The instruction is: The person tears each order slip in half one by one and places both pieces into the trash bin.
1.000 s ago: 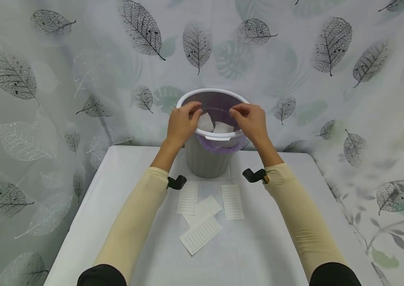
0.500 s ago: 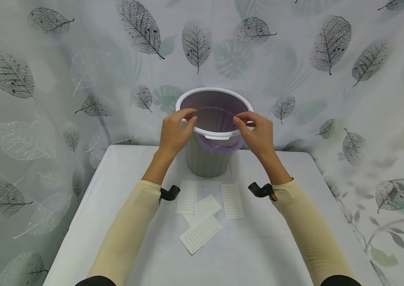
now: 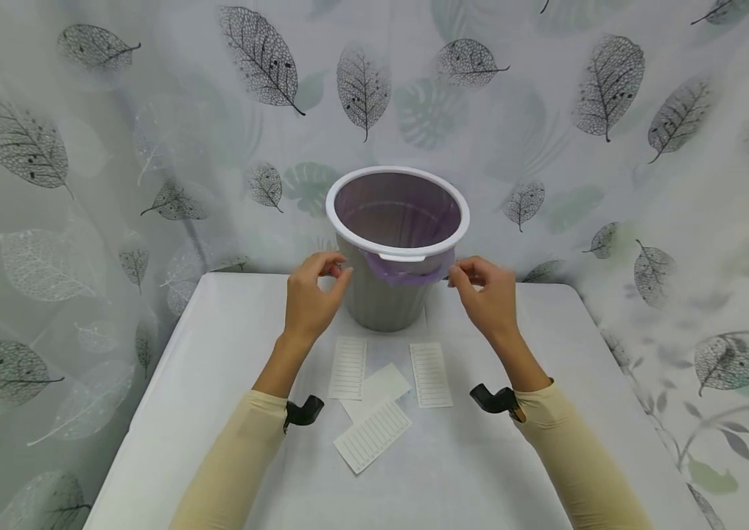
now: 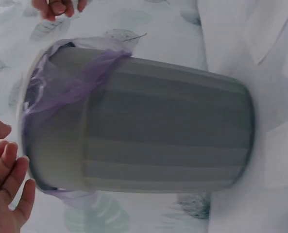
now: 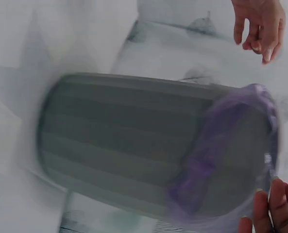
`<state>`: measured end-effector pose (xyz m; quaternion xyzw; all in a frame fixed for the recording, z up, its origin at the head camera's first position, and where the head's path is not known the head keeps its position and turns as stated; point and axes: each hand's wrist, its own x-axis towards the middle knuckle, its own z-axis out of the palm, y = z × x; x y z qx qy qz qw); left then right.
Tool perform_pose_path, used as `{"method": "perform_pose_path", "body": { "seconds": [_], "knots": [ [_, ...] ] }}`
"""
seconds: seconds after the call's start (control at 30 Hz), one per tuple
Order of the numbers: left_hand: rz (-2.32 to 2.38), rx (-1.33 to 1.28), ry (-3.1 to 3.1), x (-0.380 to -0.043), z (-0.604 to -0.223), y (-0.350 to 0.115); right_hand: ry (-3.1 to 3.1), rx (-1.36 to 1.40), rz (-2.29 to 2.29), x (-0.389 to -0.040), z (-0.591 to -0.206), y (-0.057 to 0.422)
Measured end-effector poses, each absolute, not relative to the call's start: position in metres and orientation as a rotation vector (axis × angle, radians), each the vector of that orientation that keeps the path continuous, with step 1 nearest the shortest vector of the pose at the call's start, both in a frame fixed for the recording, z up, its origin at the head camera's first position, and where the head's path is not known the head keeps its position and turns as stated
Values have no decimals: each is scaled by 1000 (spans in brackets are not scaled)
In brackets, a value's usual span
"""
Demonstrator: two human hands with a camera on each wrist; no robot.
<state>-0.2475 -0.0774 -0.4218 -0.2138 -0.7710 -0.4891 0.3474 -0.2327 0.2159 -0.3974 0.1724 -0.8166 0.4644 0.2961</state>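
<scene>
A grey trash bin (image 3: pixel 374 298) with a white rim (image 3: pixel 403 250) stands on the table. A purple bin liner (image 3: pixel 407 276) hangs over its rim. My left hand (image 3: pixel 310 300) is in the air beside the bin's left side, fingers loosely bent, holding nothing. On the other side, my right hand (image 3: pixel 490 300) hovers close to the liner, also holding nothing. Both wrist views show bent, apart fingers: the left hand (image 4: pixel 8 184) near the rim, the right hand (image 5: pixel 279 206) near the liner's edge. The bin's bottom is hidden.
Three lined paper slips, one at left (image 3: pixel 348 368), one at right (image 3: pixel 431 374) and one in front (image 3: pixel 372 436), lie before the bin. A blank paper piece (image 3: pixel 381 389) lies among them on the white table (image 3: pixel 454 471). A leaf-patterned curtain (image 3: pixel 215 140) hangs behind.
Two white paper pieces seen inside the bin's mouth between my hands have dropped out of sight. Both hands have since moved apart and down from above the rim to the bin's sides.
</scene>
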Motion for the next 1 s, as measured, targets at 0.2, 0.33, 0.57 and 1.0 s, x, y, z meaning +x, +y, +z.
{"method": "perform_pose_path", "body": {
  "seconds": [0.2,0.33,0.57,1.0],
  "knots": [
    [-1440,-470,-2101,-230,-461,-80,-2461,281,1190,-222,-446,223],
    [-1528,-424,-2174,-218,-482,-80,-2657,177,1125,-214,-477,227],
    [-1582,-364,-2300,-202,-513,-79,-2897,38,1074,-198,-527,225],
    [-1663,-299,-2450,-182,-560,-75,-3138,-209,881,-186,-556,220]
  ]
}}
